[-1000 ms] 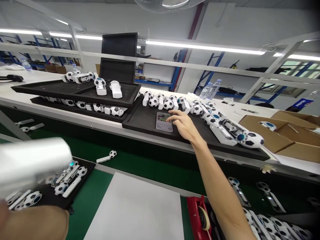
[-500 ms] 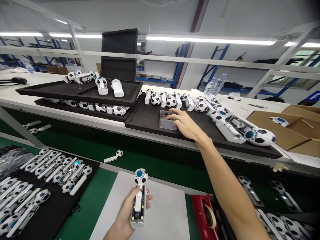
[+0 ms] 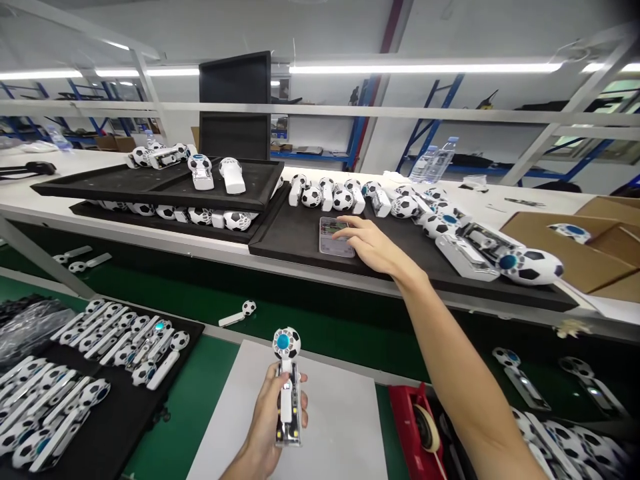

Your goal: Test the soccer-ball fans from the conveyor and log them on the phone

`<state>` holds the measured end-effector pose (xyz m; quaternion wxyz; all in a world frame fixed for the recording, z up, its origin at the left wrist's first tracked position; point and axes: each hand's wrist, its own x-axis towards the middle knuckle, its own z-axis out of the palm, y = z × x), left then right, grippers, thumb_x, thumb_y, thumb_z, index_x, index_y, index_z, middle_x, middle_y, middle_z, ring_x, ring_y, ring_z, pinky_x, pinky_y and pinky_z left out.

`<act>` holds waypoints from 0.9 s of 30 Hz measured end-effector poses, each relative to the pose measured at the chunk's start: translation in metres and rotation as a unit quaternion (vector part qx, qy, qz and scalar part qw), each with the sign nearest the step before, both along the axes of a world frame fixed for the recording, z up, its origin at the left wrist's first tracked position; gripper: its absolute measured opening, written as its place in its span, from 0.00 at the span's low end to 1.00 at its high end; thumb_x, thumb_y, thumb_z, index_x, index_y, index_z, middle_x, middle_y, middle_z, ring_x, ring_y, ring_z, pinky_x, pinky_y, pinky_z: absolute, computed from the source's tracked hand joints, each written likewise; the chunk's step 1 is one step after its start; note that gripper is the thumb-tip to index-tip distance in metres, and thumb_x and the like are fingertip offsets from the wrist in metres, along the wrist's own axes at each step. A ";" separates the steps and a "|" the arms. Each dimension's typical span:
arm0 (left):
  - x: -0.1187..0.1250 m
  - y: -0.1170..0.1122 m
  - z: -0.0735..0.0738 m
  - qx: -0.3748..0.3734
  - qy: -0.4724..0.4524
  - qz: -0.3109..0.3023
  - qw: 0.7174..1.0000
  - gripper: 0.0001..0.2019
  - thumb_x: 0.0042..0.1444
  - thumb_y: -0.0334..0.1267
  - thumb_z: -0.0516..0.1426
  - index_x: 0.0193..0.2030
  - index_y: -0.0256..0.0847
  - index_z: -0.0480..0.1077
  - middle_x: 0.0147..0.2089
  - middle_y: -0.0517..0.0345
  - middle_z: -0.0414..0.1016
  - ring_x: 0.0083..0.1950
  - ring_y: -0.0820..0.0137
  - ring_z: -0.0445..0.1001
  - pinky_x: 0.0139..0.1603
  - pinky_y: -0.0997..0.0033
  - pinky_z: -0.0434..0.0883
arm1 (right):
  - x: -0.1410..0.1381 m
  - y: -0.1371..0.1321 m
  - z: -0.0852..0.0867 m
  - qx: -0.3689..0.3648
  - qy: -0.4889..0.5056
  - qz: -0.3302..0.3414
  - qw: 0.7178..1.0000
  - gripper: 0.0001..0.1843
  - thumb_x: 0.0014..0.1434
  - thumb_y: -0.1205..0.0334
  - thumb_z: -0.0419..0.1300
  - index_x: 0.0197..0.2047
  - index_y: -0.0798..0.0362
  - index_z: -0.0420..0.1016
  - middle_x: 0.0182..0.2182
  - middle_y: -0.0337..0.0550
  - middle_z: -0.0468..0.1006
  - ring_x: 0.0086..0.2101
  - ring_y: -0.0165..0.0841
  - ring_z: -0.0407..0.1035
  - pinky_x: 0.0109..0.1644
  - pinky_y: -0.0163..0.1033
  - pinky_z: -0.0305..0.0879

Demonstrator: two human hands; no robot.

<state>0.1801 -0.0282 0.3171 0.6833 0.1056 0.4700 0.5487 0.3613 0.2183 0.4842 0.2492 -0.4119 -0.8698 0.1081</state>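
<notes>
With our left hand (image 3: pixel 265 417) wrapped around the football-topped gadget (image 3: pixel 287 403) at six o'clock, we do best to hold it steady and upright while our right hand (image 3: pixel 374 247), gripping nothing, works lightly over the phone (image 3: pixel 331 248) near twelve o'clock.

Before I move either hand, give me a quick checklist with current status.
1. Left hand holding the soccer-ball-headed device by its body: ok.
2. Device's ball end clear of the palm: ok, it sticks out beyond the hand.
3. Device's inner parts covered: not ok, some show on the side facing the camera.
4. Phone lying on the black tray: ok.
5. Right hand over the phone: ok; whether it touches the screen, cannot tell.
6. Red tape dispenser apart from the left hand: ok, it sits beyond the right edge of the white sheet.
</notes>
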 end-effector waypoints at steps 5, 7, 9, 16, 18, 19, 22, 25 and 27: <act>-0.003 -0.004 0.007 0.027 -0.030 -0.021 0.999 0.26 0.55 0.31 0.56 0.61 0.45 0.59 0.58 0.47 0.71 0.52 0.59 0.76 0.40 0.63 0.77 | 0.000 0.001 0.000 0.031 0.021 0.006 0.999 0.24 0.63 0.65 0.45 0.51 0.47 0.80 0.68 0.42 0.64 0.67 0.49 0.54 0.70 0.59 0.52; -0.005 -0.006 0.006 0.041 -0.038 -0.034 0.998 0.31 0.53 0.29 0.57 0.64 0.48 0.57 0.62 0.47 0.68 0.56 0.56 0.74 0.42 0.59 0.78 | 0.000 0.001 -0.001 0.029 0.005 0.019 0.999 0.24 0.64 0.64 0.45 0.53 0.47 0.79 0.69 0.43 0.62 0.67 0.50 0.54 0.70 0.60 0.51; -0.006 -0.007 0.004 0.057 -0.042 -0.050 0.996 0.32 0.53 0.30 0.58 0.64 0.50 0.57 0.64 0.48 0.66 0.57 0.56 0.73 0.42 0.59 0.77 | 0.000 0.000 -0.001 0.025 -0.017 0.029 0.999 0.24 0.65 0.63 0.45 0.55 0.48 0.78 0.70 0.44 0.61 0.67 0.51 0.53 0.70 0.61 0.51; -0.005 -0.009 0.002 0.106 -0.044 -0.094 0.989 0.37 0.53 0.30 0.58 0.69 0.50 0.50 0.69 0.44 0.60 0.54 0.57 0.73 0.41 0.59 0.76 | -0.002 0.002 -0.002 0.016 -0.060 0.034 0.997 0.26 0.66 0.62 0.44 0.59 0.46 0.76 0.71 0.42 0.59 0.68 0.53 0.53 0.70 0.64 0.51; -0.006 -0.009 0.002 0.109 -0.039 -0.104 0.988 0.39 0.53 0.30 0.58 0.69 0.50 0.48 0.69 0.42 0.60 0.52 0.59 0.74 0.41 0.58 0.76 | -0.002 0.002 -0.002 0.010 -0.073 0.040 0.996 0.26 0.66 0.61 0.44 0.60 0.46 0.75 0.71 0.42 0.58 0.68 0.53 0.53 0.70 0.64 0.51; -0.006 -0.010 0.002 0.111 -0.039 -0.108 0.987 0.39 0.53 0.30 0.58 0.70 0.49 0.47 0.69 0.42 0.60 0.51 0.59 0.74 0.41 0.58 0.76 | -0.002 0.002 -0.001 0.009 -0.075 0.042 0.996 0.26 0.66 0.61 0.44 0.61 0.46 0.75 0.72 0.42 0.58 0.67 0.53 0.53 0.70 0.65 0.51; -0.006 -0.011 0.003 0.127 -0.037 -0.114 0.985 0.38 0.53 0.30 0.57 0.69 0.50 0.48 0.67 0.42 0.61 0.53 0.58 0.72 0.42 0.57 0.76 | -0.002 0.001 0.000 0.026 -0.048 0.035 0.998 0.27 0.66 0.62 0.44 0.61 0.47 0.75 0.71 0.43 0.59 0.68 0.53 0.53 0.70 0.64 0.51; -0.007 -0.011 0.003 0.139 -0.034 -0.116 0.983 0.37 0.53 0.29 0.56 0.69 0.50 0.49 0.66 0.43 0.62 0.53 0.58 0.71 0.42 0.56 0.76 | -0.001 -0.001 0.001 0.041 -0.028 0.030 0.998 0.26 0.65 0.62 0.44 0.59 0.48 0.76 0.71 0.44 0.60 0.68 0.52 0.52 0.71 0.63 0.50; -0.007 -0.011 0.004 0.136 -0.032 -0.115 0.983 0.37 0.53 0.30 0.56 0.69 0.50 0.48 0.65 0.42 0.62 0.53 0.57 0.71 0.41 0.56 0.76 | -0.002 -0.002 0.001 0.035 -0.037 0.032 0.998 0.26 0.65 0.62 0.44 0.57 0.49 0.77 0.71 0.44 0.60 0.68 0.52 0.53 0.71 0.63 0.50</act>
